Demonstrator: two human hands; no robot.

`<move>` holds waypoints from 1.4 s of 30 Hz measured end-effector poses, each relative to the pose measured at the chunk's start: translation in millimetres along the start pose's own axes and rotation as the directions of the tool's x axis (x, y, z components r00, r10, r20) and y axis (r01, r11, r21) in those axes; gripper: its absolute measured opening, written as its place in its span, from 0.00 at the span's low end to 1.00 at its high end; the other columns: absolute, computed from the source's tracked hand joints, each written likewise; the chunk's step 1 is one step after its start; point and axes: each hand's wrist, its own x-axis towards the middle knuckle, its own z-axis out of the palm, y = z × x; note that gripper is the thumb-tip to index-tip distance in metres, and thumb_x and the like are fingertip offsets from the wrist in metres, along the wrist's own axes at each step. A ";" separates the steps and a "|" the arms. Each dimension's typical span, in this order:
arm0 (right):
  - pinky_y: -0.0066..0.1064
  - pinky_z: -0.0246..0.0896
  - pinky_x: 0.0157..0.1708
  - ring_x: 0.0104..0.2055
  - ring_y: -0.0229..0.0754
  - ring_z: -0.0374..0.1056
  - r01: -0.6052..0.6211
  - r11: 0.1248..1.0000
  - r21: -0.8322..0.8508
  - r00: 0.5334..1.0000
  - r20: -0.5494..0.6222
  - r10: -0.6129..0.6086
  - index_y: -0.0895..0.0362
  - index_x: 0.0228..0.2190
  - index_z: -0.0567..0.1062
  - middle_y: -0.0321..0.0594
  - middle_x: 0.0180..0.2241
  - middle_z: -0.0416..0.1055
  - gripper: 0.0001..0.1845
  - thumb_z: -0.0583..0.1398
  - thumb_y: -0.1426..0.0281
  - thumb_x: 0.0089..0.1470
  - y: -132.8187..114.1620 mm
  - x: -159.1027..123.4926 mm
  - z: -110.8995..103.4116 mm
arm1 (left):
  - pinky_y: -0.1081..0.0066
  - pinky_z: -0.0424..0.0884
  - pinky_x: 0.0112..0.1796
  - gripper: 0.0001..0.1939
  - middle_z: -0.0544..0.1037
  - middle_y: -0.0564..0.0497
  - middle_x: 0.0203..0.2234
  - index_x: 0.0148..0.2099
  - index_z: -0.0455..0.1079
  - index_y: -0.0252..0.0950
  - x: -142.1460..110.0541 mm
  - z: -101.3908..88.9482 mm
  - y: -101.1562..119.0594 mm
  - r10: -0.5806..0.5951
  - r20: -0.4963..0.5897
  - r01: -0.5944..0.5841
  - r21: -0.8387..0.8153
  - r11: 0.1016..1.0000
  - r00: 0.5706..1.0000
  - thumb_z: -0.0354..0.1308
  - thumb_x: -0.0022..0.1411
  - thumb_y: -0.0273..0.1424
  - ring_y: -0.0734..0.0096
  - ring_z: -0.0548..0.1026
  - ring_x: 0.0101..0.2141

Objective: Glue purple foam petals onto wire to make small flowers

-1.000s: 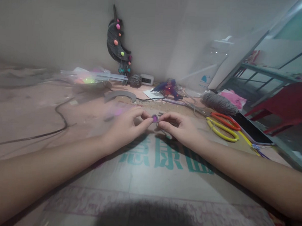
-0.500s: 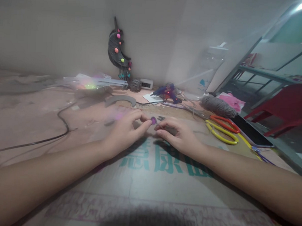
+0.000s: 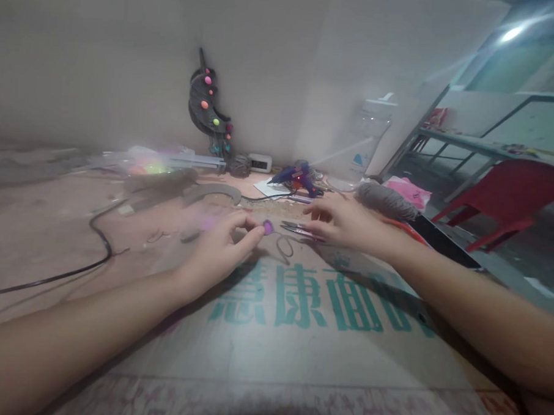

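My left hand (image 3: 223, 245) pinches a small purple bead-like piece (image 3: 267, 226) between thumb and fingertip, low over a flattened cardboard sheet (image 3: 299, 331) with green characters. A thin grey thread (image 3: 284, 247) trails from the piece onto the cardboard. My right hand (image 3: 345, 223) is raised to the right of it, fingers spread and holding nothing, just above small metal thread snips (image 3: 298, 230) that lie on the cardboard.
A blue glue gun (image 3: 294, 176) with a lit red lamp and a black cable (image 3: 96, 236) lie behind. Grey yarn (image 3: 387, 201), a dark phone (image 3: 445, 242), a grey crescent ornament (image 3: 205, 106) against the wall and a red chair (image 3: 511, 193) are around.
My right hand let go of the purple piece and moved right and away toward the snips, opening its fingers. My left hand keeps the piece. The view shifted slightly.
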 end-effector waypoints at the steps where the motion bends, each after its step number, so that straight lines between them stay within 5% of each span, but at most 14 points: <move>1: 0.33 0.62 0.36 0.37 0.44 0.71 0.040 0.998 -0.038 0.999 0.014 -0.040 0.56 0.45 0.77 0.43 0.38 0.78 0.16 0.60 0.61 0.58 -2.9 -0.9 5.9 | 0.68 0.66 0.39 0.14 0.76 0.52 0.32 0.34 0.69 0.37 0.1 0.0 -0.4 0.005 0.003 -0.005 0.002 1.000 1.000 0.52 0.67 0.41 0.65 0.73 0.37; 10: 0.38 0.64 0.46 0.45 0.48 0.70 0.194 0.939 -0.285 0.972 -0.078 -0.224 0.62 0.47 0.77 0.52 0.43 0.75 0.18 0.51 0.77 0.60 -3.8 -0.4 36.8 | 0.65 0.67 0.44 0.13 0.78 0.50 0.36 0.38 0.71 0.37 -0.4 0.5 -3.9 0.035 0.013 -0.035 -0.014 0.999 0.999 0.51 0.67 0.40 0.64 0.74 0.41; 17: 0.37 0.65 0.41 0.41 0.48 0.72 0.054 0.997 -0.058 0.948 -0.310 -0.070 0.60 0.51 0.73 0.48 0.40 0.77 0.19 0.51 0.72 0.61 -10.6 -7.8 29.2 | 0.67 0.67 0.42 0.12 0.77 0.50 0.37 0.39 0.70 0.37 0.2 0.3 -1.7 0.034 0.010 -0.034 -0.047 0.998 0.999 0.50 0.68 0.38 0.65 0.73 0.41; 21: 0.39 0.66 0.44 0.44 0.49 0.73 0.160 0.987 -0.002 0.939 -0.309 -0.153 0.58 0.53 0.73 0.47 0.45 0.77 0.20 0.54 0.67 0.62 -21.7 -18.4 26.8 | 0.67 0.66 0.44 0.11 0.77 0.49 0.38 0.39 0.69 0.36 0.3 0.2 -1.2 0.022 -0.012 -0.023 -0.062 0.998 1.000 0.49 0.68 0.37 0.65 0.72 0.41; 27: 0.40 0.68 0.47 0.49 0.49 0.73 0.266 0.955 -0.130 0.916 -0.276 -0.292 0.60 0.53 0.72 0.49 0.52 0.75 0.21 0.53 0.65 0.63 -18.2 -24.2 36.4 | 0.67 0.65 0.45 0.11 0.75 0.50 0.37 0.40 0.68 0.36 0.3 -0.7 -2.9 0.041 -0.011 -0.042 -0.072 0.996 0.999 0.48 0.69 0.36 0.67 0.71 0.41; 34: 0.38 0.71 0.39 0.43 0.49 0.75 0.300 0.914 -0.273 0.898 -0.243 -0.367 0.60 0.52 0.73 0.51 0.47 0.77 0.21 0.52 0.62 0.64 -22.3 -27.1 39.2 | 0.68 0.67 0.42 0.12 0.76 0.50 0.37 0.39 0.68 0.37 -0.1 2.0 -5.2 0.081 0.036 -0.078 -0.075 0.994 0.996 0.48 0.69 0.37 0.65 0.72 0.40; 42: 0.36 0.71 0.42 0.45 0.47 0.75 0.338 0.906 -0.257 0.897 -0.203 -0.392 0.59 0.53 0.72 0.49 0.48 0.77 0.22 0.52 0.61 0.65 -25.0 -28.3 40.9 | 0.70 0.68 0.37 0.11 0.76 0.51 0.34 0.37 0.67 0.36 -1.5 2.8 -1.8 0.061 0.120 -0.045 -0.130 0.990 0.991 0.50 0.69 0.36 0.69 0.73 0.35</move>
